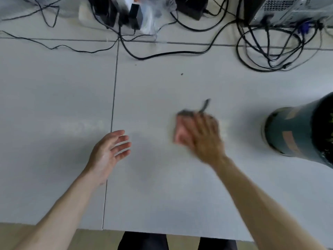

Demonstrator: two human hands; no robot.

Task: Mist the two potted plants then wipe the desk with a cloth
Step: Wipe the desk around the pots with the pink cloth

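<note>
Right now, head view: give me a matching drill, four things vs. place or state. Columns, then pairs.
Things:
1. left hand
2. right hand
3. pot
4. cables

Place or state:
A. far edge of the desk, tangled
B. open, empty, palm showing
C. right edge of view, dark teal
D. blurred, pressed on a grey cloth

Pairs: 1-B, 2-D, 3-C, 4-A

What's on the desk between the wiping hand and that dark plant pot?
Nothing: in the head view, only bare desk separates the right hand, blurred over a cloth, from the pot.
</note>
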